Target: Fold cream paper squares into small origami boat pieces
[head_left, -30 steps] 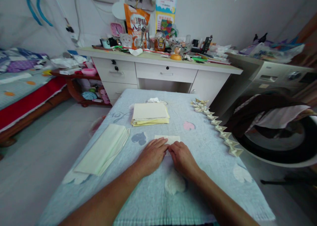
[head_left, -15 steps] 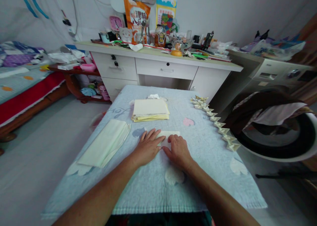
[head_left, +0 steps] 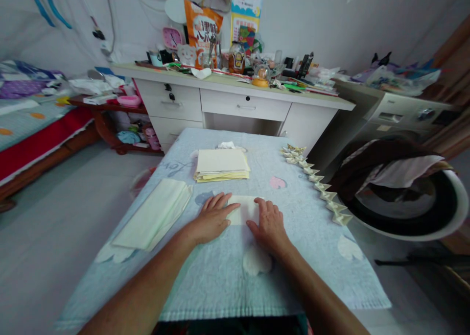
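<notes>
A pale sheet of paper (head_left: 243,211) lies flat on the cloth-covered table in front of me. My left hand (head_left: 213,220) rests on its left part, fingers spread, palm down. At the right edge of the sheet is my right hand (head_left: 270,225), its thumb and index finger apart and touching the paper. Beyond the sheet sits a stack of cream and yellow paper (head_left: 223,163). Left of my left hand lies a larger folded bundle of pale green paper (head_left: 152,215). A row of folded paper pieces (head_left: 318,182) runs along the right side of the table.
The light blue cloth (head_left: 205,286) covers the table. Behind it stands a white desk (head_left: 246,102) crowded with jars, a pink clock (head_left: 172,37) and an orange snack bag (head_left: 203,34). A washing machine (head_left: 404,112) with its door open is at the right, a bed (head_left: 36,134) at the left.
My hands have moved apart, the left one leftward and the right one slightly rightward, so more of the paper between them shows. The camera view has shifted slightly.
</notes>
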Demonstrator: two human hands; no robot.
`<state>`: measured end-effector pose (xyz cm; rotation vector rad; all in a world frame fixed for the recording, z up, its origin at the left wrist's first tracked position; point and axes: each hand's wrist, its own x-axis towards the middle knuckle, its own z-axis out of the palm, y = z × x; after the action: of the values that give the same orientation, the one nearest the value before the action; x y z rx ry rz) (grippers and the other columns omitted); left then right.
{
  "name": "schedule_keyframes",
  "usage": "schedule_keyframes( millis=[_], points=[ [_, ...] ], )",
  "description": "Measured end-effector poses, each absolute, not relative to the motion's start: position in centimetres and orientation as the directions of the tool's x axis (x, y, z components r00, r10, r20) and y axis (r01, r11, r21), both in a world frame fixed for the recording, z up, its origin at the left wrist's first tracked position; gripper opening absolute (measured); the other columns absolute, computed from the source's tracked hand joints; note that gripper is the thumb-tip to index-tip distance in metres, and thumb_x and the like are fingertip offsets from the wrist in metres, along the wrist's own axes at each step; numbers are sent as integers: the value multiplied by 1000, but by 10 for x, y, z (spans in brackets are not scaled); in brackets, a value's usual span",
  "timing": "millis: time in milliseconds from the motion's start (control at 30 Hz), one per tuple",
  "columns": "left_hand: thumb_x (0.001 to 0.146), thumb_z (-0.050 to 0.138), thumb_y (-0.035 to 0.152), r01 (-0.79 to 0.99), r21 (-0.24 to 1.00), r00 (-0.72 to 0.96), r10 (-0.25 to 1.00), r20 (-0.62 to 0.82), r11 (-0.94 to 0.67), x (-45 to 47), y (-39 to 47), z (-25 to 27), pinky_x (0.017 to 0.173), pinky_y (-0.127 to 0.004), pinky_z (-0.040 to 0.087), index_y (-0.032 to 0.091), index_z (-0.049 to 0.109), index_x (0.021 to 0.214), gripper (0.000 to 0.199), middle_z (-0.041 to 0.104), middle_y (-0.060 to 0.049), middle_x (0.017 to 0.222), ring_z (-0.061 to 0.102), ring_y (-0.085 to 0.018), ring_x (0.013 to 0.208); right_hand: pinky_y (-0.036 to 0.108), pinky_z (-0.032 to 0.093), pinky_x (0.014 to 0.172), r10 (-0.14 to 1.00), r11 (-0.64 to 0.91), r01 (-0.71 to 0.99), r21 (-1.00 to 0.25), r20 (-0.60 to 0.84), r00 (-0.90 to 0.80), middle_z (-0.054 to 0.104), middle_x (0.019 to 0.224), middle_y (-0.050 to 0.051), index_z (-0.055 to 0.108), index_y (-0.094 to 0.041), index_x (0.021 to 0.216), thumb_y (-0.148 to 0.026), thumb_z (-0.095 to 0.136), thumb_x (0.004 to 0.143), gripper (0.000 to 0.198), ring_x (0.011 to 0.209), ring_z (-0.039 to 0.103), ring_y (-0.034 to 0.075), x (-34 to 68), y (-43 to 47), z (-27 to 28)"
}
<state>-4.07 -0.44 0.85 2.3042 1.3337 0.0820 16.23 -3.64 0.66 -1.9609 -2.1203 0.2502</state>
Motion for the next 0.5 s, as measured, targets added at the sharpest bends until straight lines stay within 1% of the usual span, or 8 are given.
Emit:
schedule_keyframes(
  millis=[133,300,433,500],
  points=[
    [83,46,19,804,425,530,826,-193,-416,-40,-4,11,115,-48,10,31,37,143,62,18,-5,158,9,-26,145,40,35,84,998,-10,963,-268,58,27,51,115,11,40,-27,135,-37,64,77,64,101,48,29,191,-42,5],
    [82,45,18,800,428,534,825,-186,-422,-41,-3,10,115,-49,10,30,37,143,63,18,-5,158,9,-27,145,43,34,90,992,-82,954,-287,65,104,46,127,11,32,-30,142,-37,62,78,71,110,45,30,216,-48,0],
    [80,45,17,796,435,535,825,-181,-421,-42,-3,8,115,-50,10,31,37,142,65,19,-4,158,9,-27,145,44,33,92,994,-93,952,-291,26,105,44,132,12,28,-28,145,-36,60,79,75,114,44,31,227,-48,1],
    [79,45,16,797,435,535,824,-185,-419,-42,-3,9,115,-50,10,31,37,143,66,19,-5,158,9,-27,145,44,33,92,996,-94,953,-287,-18,93,45,132,13,30,-24,145,-34,61,77,75,115,43,31,231,-45,6]
  ],
)
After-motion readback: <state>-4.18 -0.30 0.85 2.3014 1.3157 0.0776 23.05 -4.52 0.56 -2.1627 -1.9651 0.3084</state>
